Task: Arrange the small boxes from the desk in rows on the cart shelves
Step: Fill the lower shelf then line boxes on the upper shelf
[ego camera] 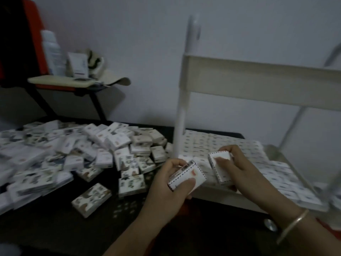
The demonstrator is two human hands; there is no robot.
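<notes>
Small white cardboard boxes point(88, 154) lie heaped on the dark desk point(55, 237) at nine o'clock. Many already line the white cart shelf point(258, 203) at three o'clock. The left hand point(171, 193) and right hand point(245, 169) each grip one box point(188, 175); much of the heap is left.

A red-and-black chair point(24, 45) stood against the pale wall point(140, 37). A beige pad point(60, 80) covered its seat. At the pad's left rear stood a white bottle point(52, 52), a small white carton point(78, 65) just beside it, and a patterned cloth point(96, 62) toward the right rear corner, blurred.
</notes>
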